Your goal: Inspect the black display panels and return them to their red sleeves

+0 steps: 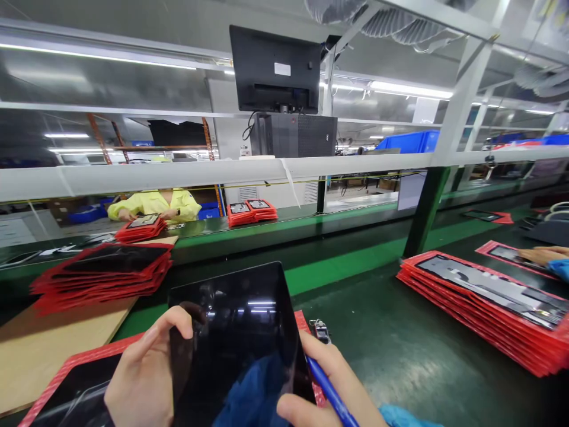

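A glossy black tablet screen (240,332) is held up in front of me, tilted, with ceiling lights and a blue sleeve mirrored in it. My left hand (144,370) grips its left edge, thumb over the front. On the opposite edge, my right hand (342,379) is closed round the panel's lower right side and also holds a blue pen (331,391). Below the left hand lies a red bubble-wrap pouch (66,370) with a dark panel on it. Part of another red pouch shows behind the screen. A small metal object (320,331) lies just beyond my right hand.
Red pouches with dark panels form a stack (102,267) on a tan board (26,356) at left. Another stack (489,314) stands at right, near a co-worker's hand (542,255). A person in yellow (155,204) works across the bench. A white rail (178,177) and post cross ahead.
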Available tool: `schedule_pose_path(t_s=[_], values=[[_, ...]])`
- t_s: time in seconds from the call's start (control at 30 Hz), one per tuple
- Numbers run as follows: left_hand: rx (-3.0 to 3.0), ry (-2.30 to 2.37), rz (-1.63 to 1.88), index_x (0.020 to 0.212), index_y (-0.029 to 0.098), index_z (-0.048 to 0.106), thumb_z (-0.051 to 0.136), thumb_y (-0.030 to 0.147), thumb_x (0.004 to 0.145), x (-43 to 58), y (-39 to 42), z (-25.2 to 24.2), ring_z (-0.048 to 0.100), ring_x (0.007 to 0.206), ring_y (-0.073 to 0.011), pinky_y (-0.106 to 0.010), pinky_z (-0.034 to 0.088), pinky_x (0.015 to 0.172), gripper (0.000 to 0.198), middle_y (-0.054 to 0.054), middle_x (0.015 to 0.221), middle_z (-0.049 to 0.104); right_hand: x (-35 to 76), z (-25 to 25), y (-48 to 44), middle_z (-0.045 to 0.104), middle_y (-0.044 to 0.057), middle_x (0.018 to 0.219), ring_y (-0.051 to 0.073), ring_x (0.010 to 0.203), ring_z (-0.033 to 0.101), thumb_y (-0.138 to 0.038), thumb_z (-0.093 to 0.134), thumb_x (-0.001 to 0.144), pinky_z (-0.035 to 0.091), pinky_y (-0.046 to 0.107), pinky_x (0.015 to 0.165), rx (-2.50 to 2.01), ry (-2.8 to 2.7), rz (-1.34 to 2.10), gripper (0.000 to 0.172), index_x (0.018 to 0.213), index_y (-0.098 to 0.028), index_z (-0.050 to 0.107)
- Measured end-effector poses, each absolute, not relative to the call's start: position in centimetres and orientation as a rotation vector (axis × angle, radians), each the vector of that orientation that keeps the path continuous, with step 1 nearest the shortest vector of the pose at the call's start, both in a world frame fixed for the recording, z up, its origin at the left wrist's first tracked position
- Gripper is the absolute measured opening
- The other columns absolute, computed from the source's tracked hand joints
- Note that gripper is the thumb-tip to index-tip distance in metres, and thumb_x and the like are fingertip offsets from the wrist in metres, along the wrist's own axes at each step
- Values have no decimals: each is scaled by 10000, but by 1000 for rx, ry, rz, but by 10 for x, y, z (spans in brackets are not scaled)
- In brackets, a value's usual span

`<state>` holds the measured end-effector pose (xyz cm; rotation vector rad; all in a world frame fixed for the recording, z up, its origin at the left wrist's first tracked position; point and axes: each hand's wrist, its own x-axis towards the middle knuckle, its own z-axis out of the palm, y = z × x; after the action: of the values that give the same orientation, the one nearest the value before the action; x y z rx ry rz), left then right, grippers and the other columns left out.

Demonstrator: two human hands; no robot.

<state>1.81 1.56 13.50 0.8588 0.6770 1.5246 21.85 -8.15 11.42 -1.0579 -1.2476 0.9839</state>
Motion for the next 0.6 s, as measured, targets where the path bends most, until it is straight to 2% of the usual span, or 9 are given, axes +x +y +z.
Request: schedule_pose_path(t_s=[0.1, 0.17, 0.27, 0.4, 0.43, 0.5, 0.57, 0.6], values=[[797, 690, 1492, 561, 187, 571, 606, 399, 599, 17, 15, 133, 515, 564, -160, -248, 451, 475, 218, -46, 690, 572, 222, 116, -76, 734, -17, 920, 246, 944, 684, -422, 661, 781, 520, 322, 897, -1009, -1210, 1126, 413, 1176, -303, 645], [758, 692, 1460, 564, 192, 569, 592, 394, 616, 16, 14, 132, 533, 575, -178, -259, 457, 462, 210, -48, 682, 558, 224, 119, -75, 733, -26, 978, 233, 1005, 671, -437, 608, 824, 502, 323, 942, -1025, -1155, 1108, 339, 1139, -328, 666], [770, 691, 1467, 559, 194, 569, 591, 386, 617, 16, 13, 131, 555, 601, -202, -271, 471, 473, 201, -48, 640, 531, 223, 123, -77, 690, -6, 1149, 249, 1157, 594, -458, 628, 815, 428, 372, 1041, -997, -1124, 1050, 419, 1217, -341, 612], [870, 647, 1449, 575, 202, 591, 551, 394, 684, 14, 14, 128, 573, 643, -222, -287, 483, 525, 224, -50, 591, 539, 217, 125, -79, 504, 46, 1404, 275, 1285, 469, -492, 573, 853, 362, 440, 1086, -894, -1200, 972, 598, 1400, -335, 390], [909, 640, 1446, 580, 204, 599, 546, 395, 695, 12, 15, 127, 575, 653, -227, -292, 483, 532, 229, -51, 586, 546, 216, 125, -79, 459, 45, 1436, 278, 1307, 436, -489, 564, 859, 342, 448, 1095, -882, -1239, 937, 602, 1408, -338, 371], [973, 637, 1457, 570, 205, 605, 555, 397, 692, 10, 16, 126, 572, 654, -231, -302, 479, 532, 233, -54, 602, 567, 214, 120, -79, 434, -5, 1445, 267, 1363, 334, -439, 581, 864, 255, 459, 1134, -847, -1350, 795, 510, 1352, -378, 445], [1018, 640, 1453, 560, 203, 610, 564, 396, 690, 9, 17, 124, 564, 633, -218, -307, 476, 543, 238, -51, 630, 586, 212, 113, -77, 440, -77, 1423, 234, 1400, 239, -321, 571, 895, 152, 470, 1160, -807, -1480, 556, 409, 1281, -439, 505], [1031, 640, 1465, 558, 204, 613, 559, 398, 698, 9, 17, 124, 555, 611, -204, -302, 470, 547, 246, -45, 626, 587, 212, 109, -76, 442, -98, 1413, 220, 1405, 226, -268, 539, 917, 129, 484, 1161, -791, -1541, 427, 418, 1282, -465, 489]])
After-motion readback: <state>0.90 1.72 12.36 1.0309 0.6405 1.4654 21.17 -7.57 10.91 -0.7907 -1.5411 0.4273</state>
